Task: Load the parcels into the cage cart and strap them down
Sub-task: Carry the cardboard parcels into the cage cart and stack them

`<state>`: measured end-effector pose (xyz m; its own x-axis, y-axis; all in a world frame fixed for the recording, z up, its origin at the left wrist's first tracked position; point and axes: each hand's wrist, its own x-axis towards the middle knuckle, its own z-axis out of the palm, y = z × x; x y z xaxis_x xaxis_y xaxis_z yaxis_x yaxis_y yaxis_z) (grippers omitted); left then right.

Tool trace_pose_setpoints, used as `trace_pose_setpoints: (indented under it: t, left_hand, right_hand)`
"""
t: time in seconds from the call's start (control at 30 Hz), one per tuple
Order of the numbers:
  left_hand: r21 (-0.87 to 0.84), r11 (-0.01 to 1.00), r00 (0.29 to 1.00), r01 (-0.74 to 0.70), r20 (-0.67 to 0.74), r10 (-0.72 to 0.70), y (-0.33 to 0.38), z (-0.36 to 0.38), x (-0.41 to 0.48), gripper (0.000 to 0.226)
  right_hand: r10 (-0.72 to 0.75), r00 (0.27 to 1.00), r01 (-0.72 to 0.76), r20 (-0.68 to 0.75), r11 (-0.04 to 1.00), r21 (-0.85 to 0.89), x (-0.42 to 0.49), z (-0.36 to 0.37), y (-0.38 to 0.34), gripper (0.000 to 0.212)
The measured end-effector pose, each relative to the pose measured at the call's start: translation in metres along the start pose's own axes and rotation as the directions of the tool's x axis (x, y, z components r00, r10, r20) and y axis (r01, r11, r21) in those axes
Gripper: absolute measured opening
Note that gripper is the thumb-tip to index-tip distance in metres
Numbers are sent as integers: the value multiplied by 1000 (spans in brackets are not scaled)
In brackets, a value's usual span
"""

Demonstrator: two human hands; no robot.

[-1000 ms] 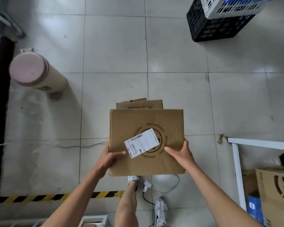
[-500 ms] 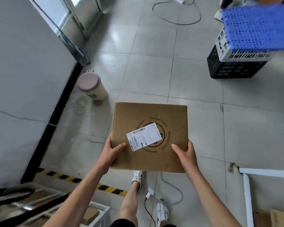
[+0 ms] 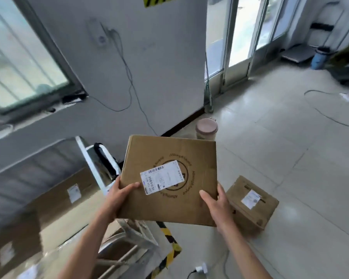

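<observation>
The flat parcel [image 3: 170,200] hangs in the air between both hands, the left hand [image 3: 119,195] curled round its near left edge, the right hand [image 3: 216,200] round its near right edge. The cage cart [image 3: 90,160] stands below and to the left, nearer the left hand, so the load probably swings that way; another parcel [image 3: 250,204] lies on the floor [image 3: 290,158] at right

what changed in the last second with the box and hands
The person turned left with the box, carrying it from over the bare floor toward the cart; wall and window now fill the view. A smaller box on the floor now lies to its right. Unchanged: left hand and right hand grip its near corners, label facing up.
</observation>
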<state>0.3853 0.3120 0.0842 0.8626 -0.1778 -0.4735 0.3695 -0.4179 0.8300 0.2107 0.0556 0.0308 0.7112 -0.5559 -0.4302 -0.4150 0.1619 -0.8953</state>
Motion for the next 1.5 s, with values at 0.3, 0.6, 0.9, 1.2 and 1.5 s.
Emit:
trace_pose_setpoints:
  t: [0.3, 0.6, 0.9, 1.2, 1.5]
  left_hand:
    - [-262, 965, 944, 3, -319, -89, -109, -224, -75, 49]
    - [-446, 894, 891, -44, -423, -167, -236, -418, -146, 39]
    - [-506, 862, 845, -34, -475, -245, -305, -522, -166, 40]
    - [-582, 813, 811, -14, -482, -332, -334, -604, -98, 48]
    - [-590, 805, 789, 56, -469, -398, -364, -692, -15, 49]
  right_hand:
    - [-135, 942, 179, 309, 976, -120, -82, 216, -39, 60]
    - [-133, 878, 281, 460, 921, -271, -189, 424, -15, 85]
    - [-17, 844, 218, 536, 925, -313, -240, 547, 22, 73]
    - [23, 818, 205, 575, 922, -328, -190, 673, 30, 58]
    - [105, 826, 151, 554, 906, -396, -147, 794, 38, 64]
